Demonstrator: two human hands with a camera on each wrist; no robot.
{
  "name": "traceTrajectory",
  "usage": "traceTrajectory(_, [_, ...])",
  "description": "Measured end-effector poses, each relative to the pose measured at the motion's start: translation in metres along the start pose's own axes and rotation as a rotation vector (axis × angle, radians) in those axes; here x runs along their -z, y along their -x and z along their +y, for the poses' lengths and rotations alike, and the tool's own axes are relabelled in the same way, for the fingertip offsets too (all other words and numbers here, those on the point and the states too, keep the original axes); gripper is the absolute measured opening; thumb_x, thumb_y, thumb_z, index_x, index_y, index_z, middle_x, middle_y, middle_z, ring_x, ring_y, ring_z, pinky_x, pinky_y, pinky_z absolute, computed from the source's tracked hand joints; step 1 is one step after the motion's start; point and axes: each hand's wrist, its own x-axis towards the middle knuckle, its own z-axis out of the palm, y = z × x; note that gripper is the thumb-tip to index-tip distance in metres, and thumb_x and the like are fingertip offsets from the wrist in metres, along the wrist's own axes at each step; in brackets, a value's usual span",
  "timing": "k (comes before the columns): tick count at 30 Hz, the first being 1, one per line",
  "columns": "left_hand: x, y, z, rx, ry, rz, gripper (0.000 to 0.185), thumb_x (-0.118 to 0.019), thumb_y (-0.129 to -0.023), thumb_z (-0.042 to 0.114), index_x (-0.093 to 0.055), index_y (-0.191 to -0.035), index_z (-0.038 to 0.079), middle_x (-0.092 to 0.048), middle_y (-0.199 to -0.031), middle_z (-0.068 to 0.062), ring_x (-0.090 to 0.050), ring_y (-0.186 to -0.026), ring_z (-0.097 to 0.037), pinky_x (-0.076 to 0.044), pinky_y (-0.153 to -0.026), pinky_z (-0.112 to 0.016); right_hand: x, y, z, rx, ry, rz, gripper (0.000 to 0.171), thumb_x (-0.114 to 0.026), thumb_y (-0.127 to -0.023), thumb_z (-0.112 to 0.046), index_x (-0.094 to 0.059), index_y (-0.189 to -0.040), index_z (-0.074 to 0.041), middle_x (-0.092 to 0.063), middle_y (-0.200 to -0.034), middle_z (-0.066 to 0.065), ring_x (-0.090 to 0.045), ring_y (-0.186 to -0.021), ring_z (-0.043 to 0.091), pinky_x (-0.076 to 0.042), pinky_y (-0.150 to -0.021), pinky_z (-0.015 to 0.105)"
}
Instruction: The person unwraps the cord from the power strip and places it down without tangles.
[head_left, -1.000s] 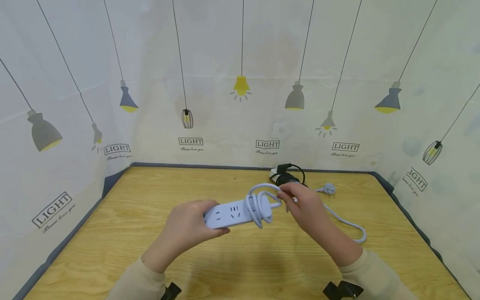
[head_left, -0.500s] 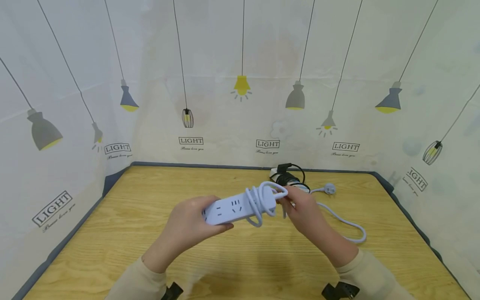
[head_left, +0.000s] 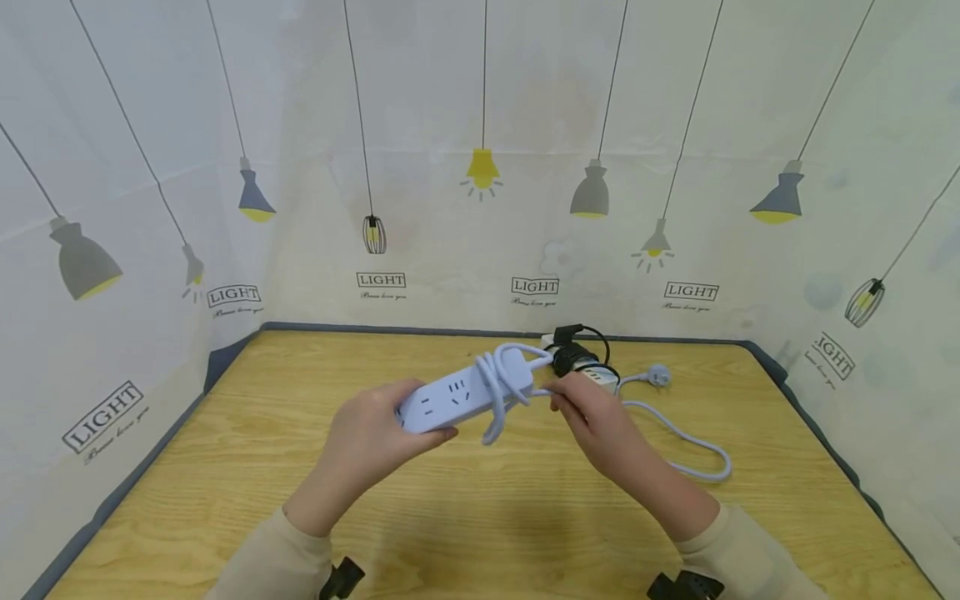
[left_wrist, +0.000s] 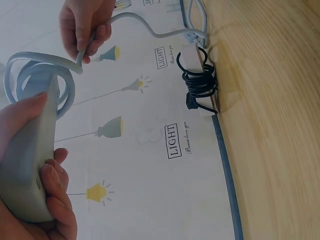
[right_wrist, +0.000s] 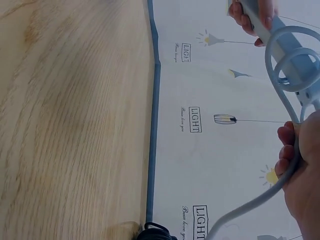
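Note:
My left hand [head_left: 375,429] grips one end of a white power strip [head_left: 450,398], thumb on one side and fingers round the other. The strip is held above the table, its far end tilted up and its sockets facing me. Loops of its white cord [left_wrist: 42,56] wrap loosely round that far end. Just right of it, my right hand [head_left: 596,421] pinches the cord between thumb and fingers; in the right wrist view the cord [right_wrist: 250,202] runs through this hand. The cord's free length trails to the table, where its plug [head_left: 658,376] lies at the right.
Against the back edge of the wooden table [head_left: 300,367] lies a second white power strip [head_left: 602,378], wound with a black cord [head_left: 573,357], partly behind my right hand. A pale wall cloth [head_left: 420,108] printed with lamps encloses the table's back and sides.
My right hand has moved the cord round the strip's far end, from above it to its lower right side. The strip has shifted slightly left and up in my left hand.

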Motion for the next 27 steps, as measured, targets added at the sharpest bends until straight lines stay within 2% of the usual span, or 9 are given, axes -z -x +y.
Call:
traceTrajectory(6, [-0.001,-0.001,-0.004,0.047,-0.019,-0.024,0.051,-0.085,-0.070,0.045,-0.071,-0.104,0.011,-0.069,-0.085,0.002,-0.055,-0.065,-0.009,-0.044,-0.055,-0.030,0.004,0.001,-0.003,0.059,-0.028,-0.004,0.020,-0.059,-0.088,0.014,-0.064,-0.099,-0.002,-0.056,-0.083,0.001,-0.046,-0.074,0.009,-0.044,-0.064,0.028])
traceTrajectory(12, [-0.005,-0.001,-0.011,0.085,-0.022,-0.055,0.050,-0.084,-0.069,0.046,-0.071,-0.104,0.013,-0.069,-0.086,0.002,-0.056,-0.066,-0.009,-0.045,-0.057,-0.030,0.009,0.003,-0.003,0.127,-0.046,0.019,0.025,-0.060,-0.087,0.015,-0.063,-0.102,-0.004,-0.051,-0.081,-0.003,-0.041,-0.071,0.008,-0.038,-0.063,0.024])
traceTrajectory(20, [-0.010,-0.001,-0.018,0.112,-0.019,-0.104,0.047,-0.084,-0.068,0.049,-0.071,-0.099,0.016,-0.067,-0.084,0.007,-0.055,-0.066,-0.008,-0.044,-0.057,-0.031,0.016,0.005,-0.004,0.085,-0.047,0.075,0.014,-0.053,-0.095,0.007,-0.059,-0.104,-0.002,-0.050,-0.086,-0.002,-0.043,-0.074,0.010,-0.037,-0.068,0.023])
traceTrajectory(23, [-0.012,0.000,-0.018,0.111,-0.026,-0.126,0.046,-0.084,-0.068,0.049,-0.071,-0.098,0.017,-0.067,-0.084,0.008,-0.054,-0.066,-0.007,-0.044,-0.057,-0.031,0.018,0.005,-0.004,0.057,-0.055,0.118,0.014,-0.053,-0.095,0.008,-0.059,-0.104,-0.001,-0.051,-0.086,0.000,-0.043,-0.075,0.010,-0.037,-0.068,0.022])
traceTrajectory(27, [-0.013,0.001,-0.018,0.076,-0.045,-0.161,0.043,-0.085,-0.067,0.047,-0.070,-0.095,0.019,-0.064,-0.079,0.012,-0.052,-0.064,-0.007,-0.043,-0.058,-0.030,0.021,0.002,-0.003,0.009,-0.053,0.166,0.019,-0.053,-0.092,0.014,-0.059,-0.104,0.000,-0.050,-0.084,0.001,-0.043,-0.073,0.010,-0.036,-0.066,0.021])
